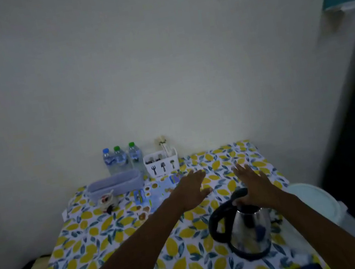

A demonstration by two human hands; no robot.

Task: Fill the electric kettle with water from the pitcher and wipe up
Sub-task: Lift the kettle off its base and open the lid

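Both your hands are out flat, fingers spread, gripping nothing: left hand [191, 188] over the lemon-print tablecloth [110, 244], right hand [254, 183] just above the kettle [246, 226] lid. Kettle stands upright at 5 o'clock of the table; three water bottles [120, 158] at 11 o'clock.
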